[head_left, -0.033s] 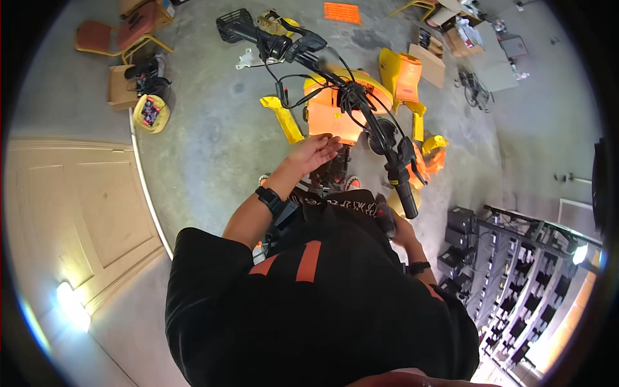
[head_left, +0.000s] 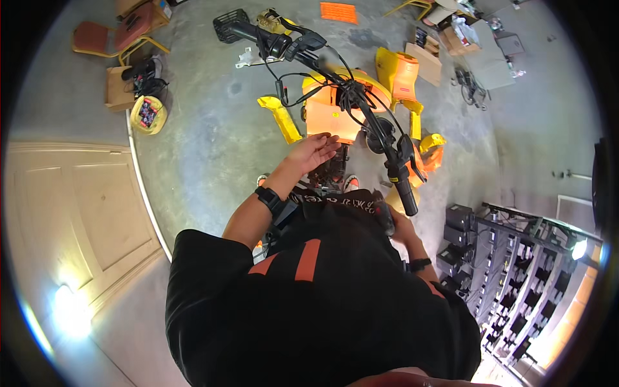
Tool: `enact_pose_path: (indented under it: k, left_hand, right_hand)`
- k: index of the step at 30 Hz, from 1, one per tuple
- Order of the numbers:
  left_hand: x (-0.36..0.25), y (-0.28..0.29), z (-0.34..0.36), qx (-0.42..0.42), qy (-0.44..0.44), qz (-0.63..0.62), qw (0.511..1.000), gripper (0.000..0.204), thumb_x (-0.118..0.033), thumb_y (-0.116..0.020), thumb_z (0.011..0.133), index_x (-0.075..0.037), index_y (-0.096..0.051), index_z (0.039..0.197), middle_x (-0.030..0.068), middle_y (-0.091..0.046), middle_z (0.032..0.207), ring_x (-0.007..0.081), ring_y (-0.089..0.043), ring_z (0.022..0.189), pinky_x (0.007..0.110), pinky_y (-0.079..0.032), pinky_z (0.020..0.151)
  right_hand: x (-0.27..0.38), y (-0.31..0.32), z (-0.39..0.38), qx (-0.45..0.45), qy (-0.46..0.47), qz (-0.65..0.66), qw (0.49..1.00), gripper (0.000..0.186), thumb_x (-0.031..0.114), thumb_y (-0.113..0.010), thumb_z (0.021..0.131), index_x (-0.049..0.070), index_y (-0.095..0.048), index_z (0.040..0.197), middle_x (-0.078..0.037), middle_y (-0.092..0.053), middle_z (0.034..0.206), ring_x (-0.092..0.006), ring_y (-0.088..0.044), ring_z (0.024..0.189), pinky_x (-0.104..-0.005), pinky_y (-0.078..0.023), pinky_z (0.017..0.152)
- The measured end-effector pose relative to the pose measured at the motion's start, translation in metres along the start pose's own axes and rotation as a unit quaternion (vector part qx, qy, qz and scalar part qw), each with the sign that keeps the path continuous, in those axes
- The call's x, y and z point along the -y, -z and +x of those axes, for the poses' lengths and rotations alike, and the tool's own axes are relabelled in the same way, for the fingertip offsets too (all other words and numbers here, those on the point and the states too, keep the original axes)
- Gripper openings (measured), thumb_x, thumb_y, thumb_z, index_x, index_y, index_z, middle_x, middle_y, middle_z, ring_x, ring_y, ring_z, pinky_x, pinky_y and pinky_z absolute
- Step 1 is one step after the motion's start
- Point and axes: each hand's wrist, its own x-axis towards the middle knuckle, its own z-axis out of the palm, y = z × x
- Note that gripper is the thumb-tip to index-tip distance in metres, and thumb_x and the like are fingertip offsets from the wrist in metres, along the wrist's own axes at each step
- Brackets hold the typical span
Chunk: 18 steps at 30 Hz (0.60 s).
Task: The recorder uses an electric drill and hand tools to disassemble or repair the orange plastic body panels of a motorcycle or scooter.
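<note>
In front of me stands an electric scooter or bike with black handlebars (head_left: pixel 380 132) set aslant and an orange-yellow front body panel (head_left: pixel 327 121). My left hand (head_left: pixel 314 153) is at the panel's lower edge, palm turned up and fingers stretched out, holding nothing I can see. Whether its fingertips touch the panel is unclear. Low by my right side, my right hand (head_left: pixel 402 228) is closed round a dark grey handheld tool (head_left: pixel 385 220) with a small red spot, its kind unclear. Black cables (head_left: pixel 351 97) bunch at the middle of the handlebars.
Yellow and orange body parts lie on the floor, among them a long yellow strip (head_left: pixel 281 120) and a large cover (head_left: pixel 397 71). A red chair (head_left: pixel 122 39) and a yellow bag (head_left: pixel 149 122) are at far left. A rack (head_left: pixel 516 277) holding black units stands at right.
</note>
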Motion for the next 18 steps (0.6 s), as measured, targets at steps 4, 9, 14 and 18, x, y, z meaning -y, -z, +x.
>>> enact_pose_path:
  k: [4, 9, 14, 18]
  left_hand:
    - [-0.002, -0.003, 0.002, -0.011, 0.001, 0.005, 1.000, 0.025, -0.010, -0.044, 0.100, -0.003, -0.048, 0.124, 0.0148, -0.060, 0.126, 0.0306, -0.060, 0.115, 0.042, -0.049, 0.092]
    - [0.014, 0.015, 0.021, -0.017, -0.058, -0.012, 0.998, 0.023, -0.009, -0.042, 0.099, -0.003, -0.050, 0.119, 0.0166, -0.059, 0.129, 0.0328, -0.057, 0.119, 0.042, -0.046, 0.097]
    - [0.018, 0.047, 0.023, -0.089, -0.034, -0.003, 0.995, 0.021, -0.011, -0.046, 0.098, -0.004, -0.053, 0.117, 0.0122, -0.060, 0.127, 0.0317, -0.056, 0.119, 0.043, -0.046, 0.096]
    - [0.003, 0.067, 0.024, -0.082, -0.038, 0.000, 0.996, 0.022, -0.014, -0.049, 0.097, -0.006, -0.054, 0.117, 0.0101, -0.062, 0.123, 0.0293, -0.059, 0.113, 0.044, -0.047, 0.094]
  right_hand:
    - [0.050, 0.012, 0.043, -0.019, 0.113, 0.015, 0.993, 0.069, 0.020, -0.069, 0.079, 0.008, -0.041, 0.141, -0.017, -0.063, 0.120, -0.0312, -0.062, 0.111, -0.0365, -0.048, 0.091]
    - [0.076, 0.022, 0.088, 0.009, 0.166, 0.078, 0.983, 0.073, 0.014, -0.067, 0.080, 0.001, -0.035, 0.145, -0.022, -0.055, 0.133, -0.0304, -0.050, 0.129, -0.0363, -0.040, 0.104]
    - [0.058, 0.032, 0.098, 0.023, 0.296, 0.090, 0.951, 0.070, 0.003, -0.063, 0.080, -0.002, -0.035, 0.144, -0.023, -0.052, 0.135, -0.0324, -0.047, 0.131, -0.0371, -0.036, 0.108]
    - [0.002, 0.026, 0.112, 0.052, 0.252, 0.198, 0.946, 0.067, 0.012, -0.067, 0.080, 0.002, -0.043, 0.142, -0.019, -0.055, 0.132, -0.0304, -0.053, 0.124, -0.0366, -0.040, 0.104]
